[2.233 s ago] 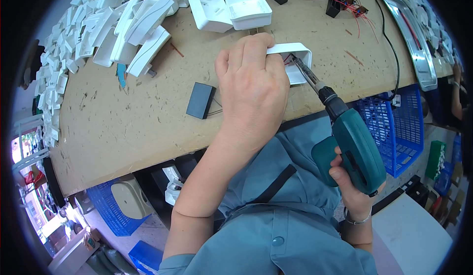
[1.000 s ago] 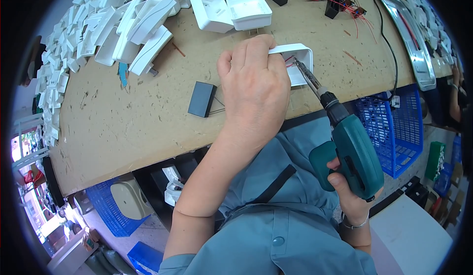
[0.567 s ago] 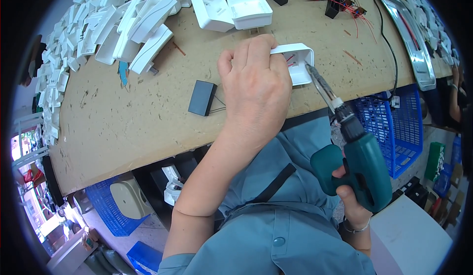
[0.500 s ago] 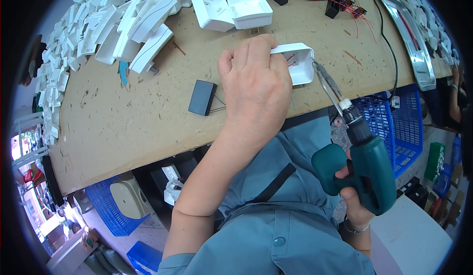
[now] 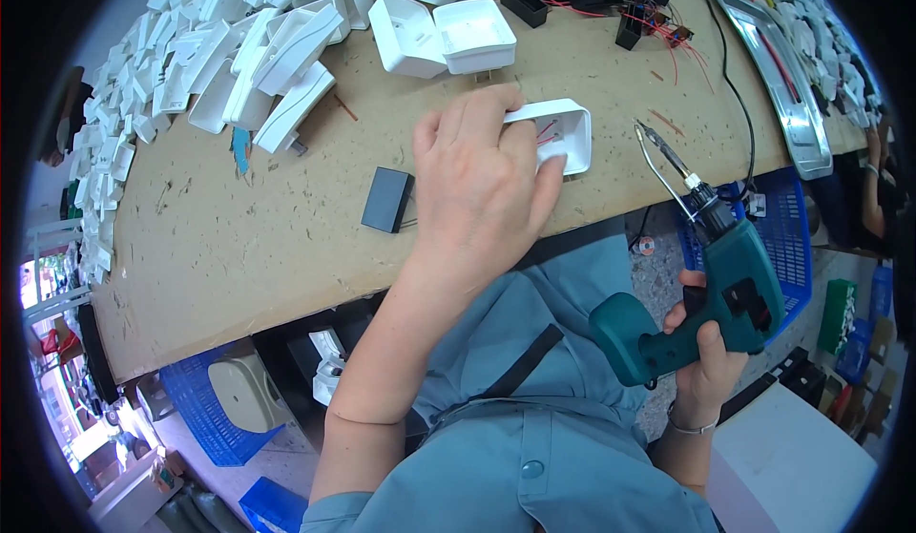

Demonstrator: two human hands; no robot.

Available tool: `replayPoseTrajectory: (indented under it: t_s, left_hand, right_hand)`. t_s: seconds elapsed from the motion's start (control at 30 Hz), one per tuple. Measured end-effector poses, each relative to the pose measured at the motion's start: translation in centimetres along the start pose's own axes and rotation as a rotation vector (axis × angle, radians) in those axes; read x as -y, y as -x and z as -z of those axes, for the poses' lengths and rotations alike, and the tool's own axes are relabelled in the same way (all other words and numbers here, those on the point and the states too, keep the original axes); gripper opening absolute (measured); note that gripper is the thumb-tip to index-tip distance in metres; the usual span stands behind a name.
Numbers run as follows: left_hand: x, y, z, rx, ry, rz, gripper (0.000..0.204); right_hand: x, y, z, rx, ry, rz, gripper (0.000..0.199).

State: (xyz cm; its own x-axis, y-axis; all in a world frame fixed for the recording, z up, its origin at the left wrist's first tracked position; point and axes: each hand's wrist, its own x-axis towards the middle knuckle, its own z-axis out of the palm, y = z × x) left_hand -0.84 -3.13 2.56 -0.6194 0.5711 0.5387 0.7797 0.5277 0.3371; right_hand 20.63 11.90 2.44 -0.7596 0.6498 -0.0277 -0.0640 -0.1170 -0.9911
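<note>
The left hand (image 5: 482,189) is lying over a white plastic housing (image 5: 558,132) near the middle of the bench (image 5: 210,247), its grip closed around the shell so that fingers and palm are covering most of it; only the open right end, with thin red wires inside, is showing. The right hand (image 5: 706,356) is wrapping its grip firmly around the handle of a teal power screwdriver (image 5: 701,299), holding it off the near edge of the bench with the long thin metal bit (image 5: 660,156) pointing up and left, clear of the housing. Just left of the left hand a small black rectangular block (image 5: 386,199) is lying flat. Farther away, smooth white plastic shells (image 5: 277,65) are crowding the far left of the bench in a loose heap, and two square ones (image 5: 444,32) are sitting side by side beyond the hand. Black parts with red wires (image 5: 611,3) are cluttering the far edge, a shiny metal tray (image 5: 778,70) is lying at the right, and a blue plastic crate (image 5: 782,237) is standing below it. The bench top is looking rough and scratched.
</note>
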Motion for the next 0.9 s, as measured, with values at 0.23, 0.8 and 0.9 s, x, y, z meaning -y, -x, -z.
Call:
replayPoseTrajectory:
  t_s: [0.23, 0.8, 0.9]
  left_hand:
    - [0.2, 0.0, 0.5, 0.124, 0.036, 0.01, 0.04]
    - [8.5, 14.2, 15.1, -0.606, 1.524, 0.468, 0.072]
    - [8.8, 21.1, 17.1, -0.542, 1.269, 0.716, 0.076]
  right_hand:
    - [-0.7, -0.8, 1.6, 0.007, -0.005, 0.025, 0.069]
    - [-1.9, -2.7, 3.5, 0.171, -0.243, 0.041, 0.063]
    - [-2.4, -3.6, 4.2, 0.254, -0.253, 0.039, 0.059]
